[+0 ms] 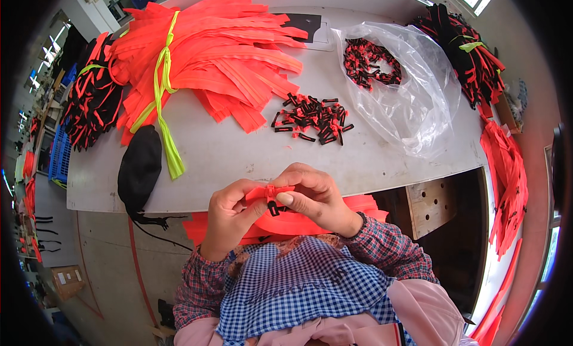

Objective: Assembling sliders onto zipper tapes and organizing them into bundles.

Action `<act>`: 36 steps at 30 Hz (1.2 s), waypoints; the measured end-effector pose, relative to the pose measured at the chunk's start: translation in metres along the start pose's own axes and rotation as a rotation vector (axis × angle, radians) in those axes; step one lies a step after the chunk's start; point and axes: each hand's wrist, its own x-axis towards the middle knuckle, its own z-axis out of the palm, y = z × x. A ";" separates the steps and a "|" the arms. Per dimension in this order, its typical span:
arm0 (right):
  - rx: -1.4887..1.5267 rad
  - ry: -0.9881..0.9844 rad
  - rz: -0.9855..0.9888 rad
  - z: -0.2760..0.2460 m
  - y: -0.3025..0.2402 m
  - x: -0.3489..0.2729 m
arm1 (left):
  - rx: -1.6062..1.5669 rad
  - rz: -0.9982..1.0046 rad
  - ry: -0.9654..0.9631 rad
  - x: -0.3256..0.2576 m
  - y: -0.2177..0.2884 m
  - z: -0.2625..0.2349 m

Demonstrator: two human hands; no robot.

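In front of my chest, just off the table's near edge, my left hand (231, 211) and my right hand (322, 197) are close together, both closed in a pinch. Between them is the end of a bright orange-red zipper tape (256, 194), one side in each hand. A zipper slider with a black pull tab (273, 208) hangs at the tape's middle, beside my right thumb. More orange-red zipper tape (352, 210) lies across my lap below the hands. Beyond them, a loose heap of sliders with black pulls (322, 119) sits on the table (227, 161).
A large bundle of orange-red zipper tapes (233, 59), tied with a yellow-green strip (160, 83), covers the table's back left. A clear plastic bag (418, 125) holds more sliders at right. A black cloth pouch (140, 167) overhangs the left front edge. Black-and-red bundles (465, 53) stand at the sides.
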 end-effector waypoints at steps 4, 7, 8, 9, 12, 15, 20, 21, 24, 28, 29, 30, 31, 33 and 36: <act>-0.429 -0.084 -0.222 -0.008 -0.003 0.002 | 0.314 0.157 0.012 -0.002 0.007 0.004; -0.548 -0.082 -0.290 -0.005 -0.004 -0.001 | 0.412 0.224 0.015 -0.004 0.012 0.005; -0.547 -0.082 -0.288 -0.004 -0.005 -0.001 | 0.412 0.222 0.015 -0.004 0.012 0.004; -0.607 -0.087 -0.322 -0.004 -0.006 -0.001 | 0.402 0.212 0.009 -0.004 0.012 0.004; -0.683 -0.096 -0.359 -0.003 -0.006 -0.002 | 0.401 0.193 -0.001 -0.004 0.011 0.002; -0.693 -0.102 -0.367 -0.003 -0.004 -0.003 | 0.387 0.169 -0.015 -0.004 0.010 0.001; -0.665 -0.112 -0.357 -0.002 -0.002 -0.003 | 0.350 0.170 -0.040 -0.003 0.005 -0.002; -0.652 -0.116 -0.347 -0.002 -0.002 -0.003 | 0.335 0.166 -0.049 -0.003 0.004 -0.002; -0.608 -0.118 -0.317 -0.003 -0.001 -0.003 | 0.319 0.153 -0.062 -0.002 0.003 -0.002; -0.517 -0.137 -0.245 -0.005 0.000 -0.005 | 0.301 0.120 -0.069 -0.001 0.004 0.000; -0.517 -0.138 -0.244 -0.005 0.000 -0.005 | 0.300 0.119 -0.069 -0.001 0.004 0.000; -0.528 -0.139 -0.249 -0.005 -0.001 -0.005 | 0.291 0.123 -0.068 -0.002 0.004 0.001; -0.539 -0.140 -0.254 -0.005 -0.001 -0.006 | 0.282 0.126 -0.066 -0.002 0.003 0.001; -0.536 -0.155 -0.246 -0.007 -0.002 -0.005 | 0.286 0.122 -0.053 -0.002 0.004 0.003; -0.538 -0.177 -0.254 -0.008 -0.007 -0.005 | 0.311 0.121 -0.055 -0.003 0.009 0.003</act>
